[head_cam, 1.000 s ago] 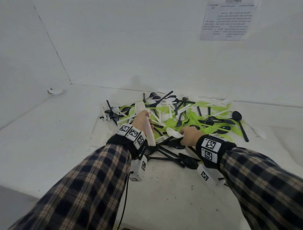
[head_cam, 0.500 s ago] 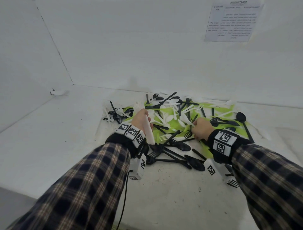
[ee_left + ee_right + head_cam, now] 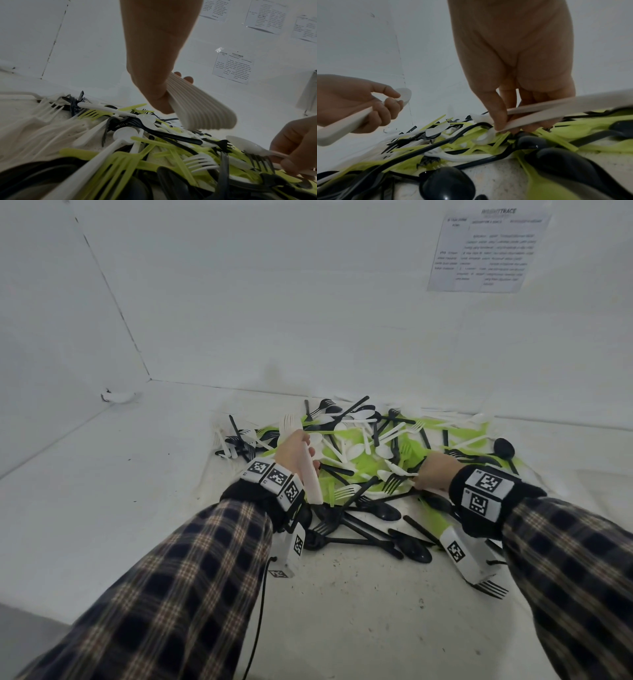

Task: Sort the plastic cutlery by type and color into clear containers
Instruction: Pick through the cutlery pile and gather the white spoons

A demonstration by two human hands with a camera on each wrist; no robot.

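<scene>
Two hands working over the cutlery pile (image 3: 370, 470) on the white worktop (image 3: 120, 491), near the back wall corner

Left hand (image 3: 294, 451), grip clenched round a stack of white spoons (image 3: 193, 108): fingers curling over the nested handles, thumb pressing on the near side, handle ends sticking out back toward the wrist, white bowls poking out past the knuckles in the right wrist view. Hovering just above the left part of the pile, not touching it

Right hand (image 3: 433, 474), grip pinching white spoon handles (image 3: 539, 112) between thumb and fingers, down low in the middle of the pile, fingertips touching the mixed pieces underneath. Looking like two handles in the pinch in the right wrist view; exact count hard to tell. One white spoon bowl (image 3: 247, 145) pointing left toward the other hand, just above a black fork

Pile mixing black, white and lime-green forks, spoons and knives, all tangled and overlapping. Black spoons (image 3: 407, 546) lying at the near edge, between the two wrists. One black fork (image 3: 493, 589) sitting apart, near side, just beside the right wrist camera

Plaid sleeves (image 3: 171, 594) and marker-tagged wristbands (image 3: 274, 477) on both arms. Printed sheet (image 3: 486, 251) taped on the back wall, upper right, text too small to read
</scene>
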